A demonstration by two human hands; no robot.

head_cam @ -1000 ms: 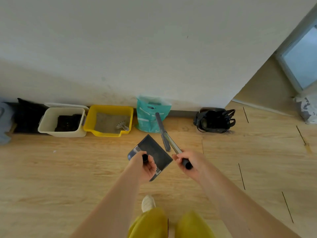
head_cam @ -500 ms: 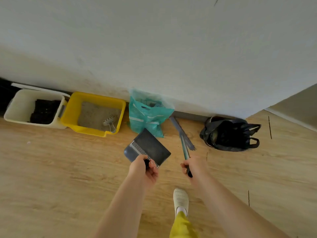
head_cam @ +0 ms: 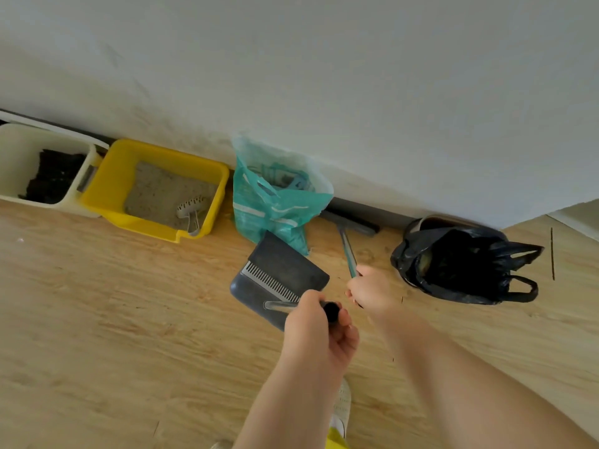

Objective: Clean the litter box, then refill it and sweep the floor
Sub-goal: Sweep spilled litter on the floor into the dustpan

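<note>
Head view: a dustpan (head_cam: 285,273) is gripped by the left hand (head_cam: 319,332), fingers curled round its black-tipped handle (head_cam: 330,311). The handle's long axis runs almost toward the camera, and the pan's open edge points up-left toward the wall (head_cam: 324,76), just short of the teal bag (head_cam: 275,202). A comb strip (head_cam: 269,281) is seen across the pan near the left fingers. The broom (head_cam: 346,244) is held by the right hand (head_cam: 369,291), fingers wrapped round the thin teal shaft. The broom's long axis is pointed away from the fingers, up and slightly left, and its dark head (head_cam: 350,223) is laid crosswise along the baseboard, on or just above the floor (head_cam: 129,319); contact cannot be told. The two hands are kept close, not touching. Beyond the left fingers and further left, the yellow litter box (head_cam: 107,192) is set against the wall, sand in it and a white scoop (head_cam: 191,210) lying inside at its right end. A cream bin (head_cam: 19,157) with dark contents is placed touching the box's left side. To the right of the right fingers, a black bag (head_cam: 460,264) is set on the floor, mouth open. A white shoe (head_cam: 342,406) is seen below the forearms.
</note>
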